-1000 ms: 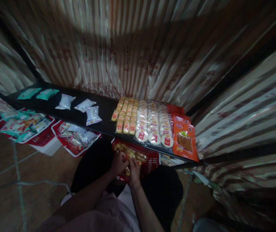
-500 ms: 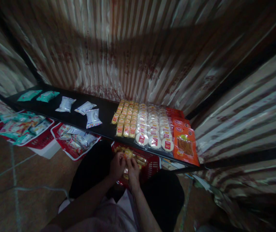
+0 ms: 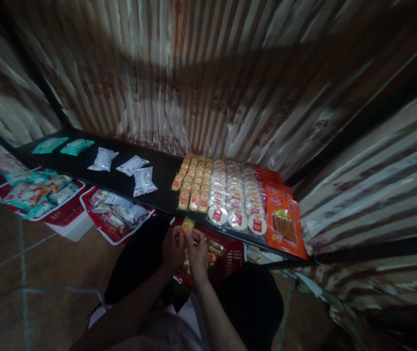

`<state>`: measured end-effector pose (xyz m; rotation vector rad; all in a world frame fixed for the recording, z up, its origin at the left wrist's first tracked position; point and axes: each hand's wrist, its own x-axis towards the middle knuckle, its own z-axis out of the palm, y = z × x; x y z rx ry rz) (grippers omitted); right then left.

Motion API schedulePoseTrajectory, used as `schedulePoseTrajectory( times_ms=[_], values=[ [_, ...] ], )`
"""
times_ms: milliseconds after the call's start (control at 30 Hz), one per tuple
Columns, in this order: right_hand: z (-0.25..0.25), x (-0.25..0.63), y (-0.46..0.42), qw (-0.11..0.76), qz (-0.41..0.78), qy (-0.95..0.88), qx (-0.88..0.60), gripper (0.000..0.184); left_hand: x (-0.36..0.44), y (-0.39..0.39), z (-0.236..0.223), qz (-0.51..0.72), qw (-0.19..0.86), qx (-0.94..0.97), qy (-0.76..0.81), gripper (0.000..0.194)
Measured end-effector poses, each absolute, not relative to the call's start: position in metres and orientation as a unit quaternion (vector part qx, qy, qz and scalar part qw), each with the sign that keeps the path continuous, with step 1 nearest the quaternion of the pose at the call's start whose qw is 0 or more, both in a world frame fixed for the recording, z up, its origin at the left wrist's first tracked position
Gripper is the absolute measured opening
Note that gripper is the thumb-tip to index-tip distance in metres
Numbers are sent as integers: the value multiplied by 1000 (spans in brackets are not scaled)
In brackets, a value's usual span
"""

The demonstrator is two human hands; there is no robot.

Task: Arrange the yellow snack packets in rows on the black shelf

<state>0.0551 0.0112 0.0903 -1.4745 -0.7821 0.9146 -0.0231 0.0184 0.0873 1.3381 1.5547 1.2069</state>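
Between my two hands is a small yellow wrapped snack cake (image 3: 187, 224), its label facing up. My left hand (image 3: 172, 247) pinches its lower left side, and my right hand (image 3: 197, 249) grips it from the right. Both are above a red basket (image 3: 235, 253) that holds several more yellow wrapped packets, partly hidden by my hands. Just beyond, on a black shelf (image 3: 162, 171), stand rows of similar yellow snack cakes (image 3: 194, 187). Round white wrapped cakes (image 3: 236, 219) lie in rows beside them.
Orange snack bags (image 3: 285, 226) lie at the shelf's right end. White packets (image 3: 144, 181) and green packets (image 3: 77, 146) are spread to the left. Two more filled baskets, a left one (image 3: 66, 217) and a nearer one (image 3: 101, 226), sit below. Striped sheeting (image 3: 164, 73) rises behind.
Both hands have lifted the yellow snack cake slightly up and left toward the shelf edge, and more of it shows. The view has shifted a little.
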Motion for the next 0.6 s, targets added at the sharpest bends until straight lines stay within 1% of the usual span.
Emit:
schedulePoseTrajectory(
  times_ms=[267, 433, 600],
  values=[
    [103, 40, 27, 559, 379, -369, -639, 25, -33, 31, 92, 513, 336, 493, 617, 18],
    [112, 30, 36, 565, 332, -410, -634, 30, -39, 43, 95, 543, 293, 482, 622, 16],
    [116, 17, 47, 538, 280, -471, -641, 37, -47, 57, 98, 576, 261, 456, 626, 17]
  ],
)
